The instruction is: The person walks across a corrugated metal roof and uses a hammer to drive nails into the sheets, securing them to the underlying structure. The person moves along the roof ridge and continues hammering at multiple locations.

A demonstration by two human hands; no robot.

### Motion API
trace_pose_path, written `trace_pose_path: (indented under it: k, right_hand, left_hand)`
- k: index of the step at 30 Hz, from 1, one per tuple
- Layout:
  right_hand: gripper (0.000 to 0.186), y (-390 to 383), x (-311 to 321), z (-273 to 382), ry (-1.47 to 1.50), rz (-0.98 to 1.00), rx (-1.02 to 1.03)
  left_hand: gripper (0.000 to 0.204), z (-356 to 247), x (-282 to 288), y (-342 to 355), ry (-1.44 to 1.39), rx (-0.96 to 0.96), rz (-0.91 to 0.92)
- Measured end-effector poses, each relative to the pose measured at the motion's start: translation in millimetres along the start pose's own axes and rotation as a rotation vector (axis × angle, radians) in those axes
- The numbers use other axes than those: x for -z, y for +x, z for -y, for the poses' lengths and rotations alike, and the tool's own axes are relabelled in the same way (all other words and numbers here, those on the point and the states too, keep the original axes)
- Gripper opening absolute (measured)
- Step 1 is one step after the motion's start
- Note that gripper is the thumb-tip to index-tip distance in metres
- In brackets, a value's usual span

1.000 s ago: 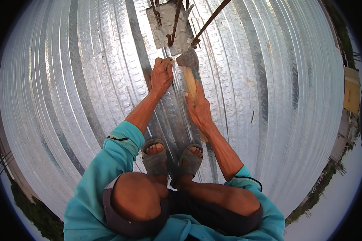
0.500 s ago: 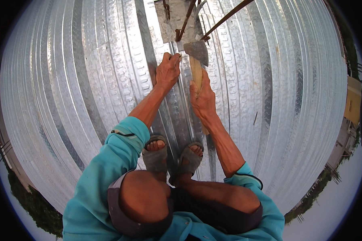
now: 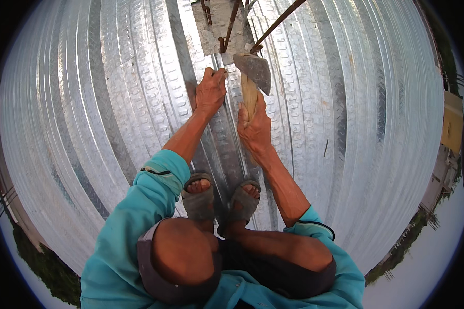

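My right hand (image 3: 255, 122) is wrapped round the pale wooden handle of a hatchet (image 3: 254, 71). Its wide grey metal head points away from me, above ribbed silver metal decking (image 3: 304, 103). Just left of the hatchet, my left hand (image 3: 211, 91) is closed in a pinch low over the decking's ribs. Whatever sits between its fingertips is too small to make out. Beyond both hands lies the near end of a rough concrete strip (image 3: 214, 38).
Rusty steel rebar (image 3: 276, 27) rises out of the concrete, close to the hatchet head. My sandalled feet (image 3: 198, 198) stand on the decking below my hands. A thin dark sliver (image 3: 326, 148) lies to the right. Trees and a yellow building (image 3: 451, 123) show past the deck's edge.
The hatchet head has turned slightly and come a little nearer, while my right hand has shifted slightly left. My left hand keeps its pinch at nearly the same spot. The view has tilted slightly.
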State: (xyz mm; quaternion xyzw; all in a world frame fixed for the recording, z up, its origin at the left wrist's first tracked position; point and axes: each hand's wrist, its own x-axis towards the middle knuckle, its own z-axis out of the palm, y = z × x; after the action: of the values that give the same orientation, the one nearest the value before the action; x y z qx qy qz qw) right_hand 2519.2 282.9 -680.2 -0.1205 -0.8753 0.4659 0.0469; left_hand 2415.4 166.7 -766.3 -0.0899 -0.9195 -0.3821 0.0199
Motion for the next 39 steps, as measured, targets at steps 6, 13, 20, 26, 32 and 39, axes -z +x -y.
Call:
trace_pose_path:
  k: [6, 13, 20, 26, 32, 39]
  right_hand:
    - [0.05, 14, 6, 12, 0.025, 0.079, 0.026]
    - [0.048, 17, -2, 0, -0.229, 0.293, -0.147]
    - [0.049, 17, 15, 24, -0.004, -0.026, 0.079]
    - [0.043, 17, -1, -5, -0.31, 0.391, -0.178]
    - [0.046, 15, 17, 22, -0.031, 0.081, -0.034]
    - [0.048, 5, -4, -9, -0.233, 0.156, 0.0]
  left_hand:
    - [0.015, 8, -5, -4, 0.008, -0.017, -0.041]
    - [0.014, 7, -3, 4, 0.005, -0.047, -0.021]
    - [0.017, 1, -2, 1, -0.041, -0.028, -0.037]
    - [0.011, 4, -2, 0, -0.012, -0.051, -0.018]
    - [0.02, 4, -3, -3, -0.037, 0.013, -0.003]
    - [0.01, 2, -2, -4, -0.016, -0.059, -0.012]
